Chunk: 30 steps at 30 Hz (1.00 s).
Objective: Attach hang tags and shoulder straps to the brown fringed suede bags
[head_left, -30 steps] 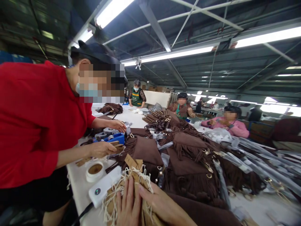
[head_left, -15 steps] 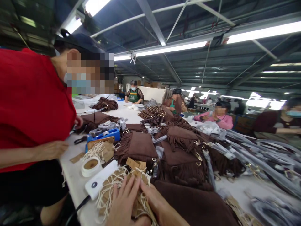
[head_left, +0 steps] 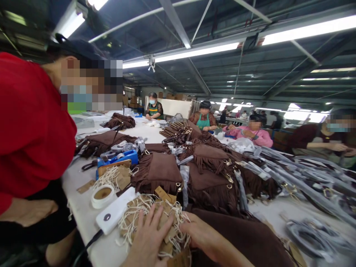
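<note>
Heap of brown card hang tags point(head_left: 132, 215) with white strings, lying on the bench point(head_left: 82, 213) beside a white device point(head_left: 115, 212) with black cable point(head_left: 90, 240). Left hand point(head_left: 150, 233), flat on the heap, fingers spread apart; right hand point(head_left: 198, 230) at its right edge, fingers curled among strings, grip impossible to tell. Adjacent: dark-brown fringed bags point(head_left: 162, 170).

Left hand point(head_left: 150, 233) lies on stringed tags point(head_left: 138, 205), right hand point(head_left: 196, 229) against their edge.
</note>
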Motion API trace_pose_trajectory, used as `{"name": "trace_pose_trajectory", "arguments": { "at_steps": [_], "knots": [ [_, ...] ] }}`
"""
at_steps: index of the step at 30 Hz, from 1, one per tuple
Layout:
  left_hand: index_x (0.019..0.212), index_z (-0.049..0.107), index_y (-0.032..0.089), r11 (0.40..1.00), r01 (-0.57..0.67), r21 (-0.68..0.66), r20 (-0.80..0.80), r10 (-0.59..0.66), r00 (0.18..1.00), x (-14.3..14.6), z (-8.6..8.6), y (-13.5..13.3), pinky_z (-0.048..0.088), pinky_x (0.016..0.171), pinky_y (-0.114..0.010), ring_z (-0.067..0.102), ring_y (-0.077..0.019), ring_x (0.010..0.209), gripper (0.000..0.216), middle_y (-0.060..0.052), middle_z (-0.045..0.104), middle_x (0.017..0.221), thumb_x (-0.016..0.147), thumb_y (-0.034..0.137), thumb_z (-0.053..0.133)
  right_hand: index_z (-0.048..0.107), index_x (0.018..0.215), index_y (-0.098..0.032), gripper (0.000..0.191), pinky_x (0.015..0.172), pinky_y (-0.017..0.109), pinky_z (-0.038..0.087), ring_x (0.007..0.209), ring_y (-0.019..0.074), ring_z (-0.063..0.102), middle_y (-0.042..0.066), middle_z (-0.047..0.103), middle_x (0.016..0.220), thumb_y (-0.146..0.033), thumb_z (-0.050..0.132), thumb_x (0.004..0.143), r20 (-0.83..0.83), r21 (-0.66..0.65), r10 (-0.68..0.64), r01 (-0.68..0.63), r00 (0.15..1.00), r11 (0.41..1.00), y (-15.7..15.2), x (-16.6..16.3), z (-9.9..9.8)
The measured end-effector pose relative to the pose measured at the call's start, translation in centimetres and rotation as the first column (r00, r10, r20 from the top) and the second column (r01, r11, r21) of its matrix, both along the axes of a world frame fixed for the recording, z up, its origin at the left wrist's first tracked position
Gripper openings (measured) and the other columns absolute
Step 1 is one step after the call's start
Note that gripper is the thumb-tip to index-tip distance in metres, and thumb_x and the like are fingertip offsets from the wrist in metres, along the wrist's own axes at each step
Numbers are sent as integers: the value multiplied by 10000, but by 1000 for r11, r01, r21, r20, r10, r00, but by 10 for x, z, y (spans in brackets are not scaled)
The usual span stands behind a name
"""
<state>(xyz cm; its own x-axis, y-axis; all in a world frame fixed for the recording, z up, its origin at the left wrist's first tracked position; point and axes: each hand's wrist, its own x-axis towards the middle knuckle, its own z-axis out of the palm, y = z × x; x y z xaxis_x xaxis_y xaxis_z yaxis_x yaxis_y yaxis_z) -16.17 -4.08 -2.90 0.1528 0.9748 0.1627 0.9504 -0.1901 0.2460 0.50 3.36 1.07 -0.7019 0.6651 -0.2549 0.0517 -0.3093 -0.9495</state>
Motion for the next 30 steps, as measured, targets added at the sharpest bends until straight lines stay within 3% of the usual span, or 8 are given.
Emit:
{"name": "trace_pose_trajectory", "arguments": {
  "at_steps": [6, 10, 14, 17, 19, 22, 26, 30],
  "knots": [
    [1461, 377, 389, 981, 160, -106, 8, -160, 987, -26, 28, 6, 108, 1114, -732, 152, -382, 1471, 805, -63, 234, 1603, 716, 202, 619, 662, 1047, -145, 446, 574, 275, 496, 721, 202, 651, 49, 703, 862, -376, 648, 664, 240, 187, -97, 52, 966, 981, 5, 4, -2],
    [1522, 235, 350, 973, 215, -80, -13, -216, 976, -25, 45, -7, 190, 1097, -735, 141, -378, 1470, 882, -83, 162, 1611, 731, 128, 556, 639, 1109, -148, 457, 558, 233, 475, 677, 166, 632, 22, 691, 816, -287, 685, 677, 328, 341, -90, -29, 940, 940, -2, 18, 14],
    [1529, 220, 310, 947, 267, 180, -148, -242, 959, 1, 21, -23, 237, 1077, -755, 156, -406, 1470, 872, -120, 191, 1609, 763, 117, 589, 662, 1137, -165, 366, 634, 235, 489, 734, 158, 624, 27, 702, 856, -269, 625, 787, 341, 542, -152, -61, 928, 838, -15, 50, 34],
    [1456, 384, 301, 816, 457, 353, -327, -350, 878, 17, -14, -28, 167, 1129, -715, 320, -359, 1430, 673, -114, 424, 1518, 848, 116, 604, 625, 1227, -167, 424, 651, 260, 530, 823, 188, 646, 74, 696, 1003, -354, 562, 852, 371, 505, -225, 7, 901, 863, -26, 78, 36],
    [1420, 436, 281, 744, 585, 322, -381, -464, 800, 18, -23, -27, 140, 1158, -675, 401, -329, 1389, 582, -102, 520, 1448, 879, 157, 610, 576, 1308, -175, 508, 635, 272, 551, 875, 208, 661, 110, 661, 1152, -403, 546, 855, 394, 457, -273, 70, 878, 887, -35, 96, 32],
    [1476, 349, 270, 807, 580, 112, -248, -542, 803, 7, -7, -20, 162, 1143, -695, 295, -376, 1436, 727, -129, 377, 1545, 840, 364, 687, 592, 1308, -188, 536, 610, 276, 548, 829, 216, 673, 121, 673, 1161, -451, 554, 842, 438, 471, -315, 84, 842, 878, -47, 115, 21],
    [1496, 304, 305, 858, 511, -59, -101, -514, 852, -2, 26, -11, 93, 1151, -706, 169, -358, 1481, 734, -96, 257, 1602, 857, 409, 649, 707, 1123, -210, 387, 619, 263, 505, 744, 207, 654, 66, 727, 835, -459, 566, 861, 450, 575, -280, -36, 848, 817, -60, 119, 7],
    [1492, 332, 250, 843, 538, 20, -118, -532, 839, -5, 24, -5, 6, 1170, -678, 179, -321, 1486, 587, -100, 321, 1580, 954, 434, 474, 715, 1018, -201, 482, 636, 268, 511, 787, 218, 675, 79, 719, 878, -623, 612, 810, 325, 338, -172, 56, 930, 940, -71, 101, -17]
  ]
}}
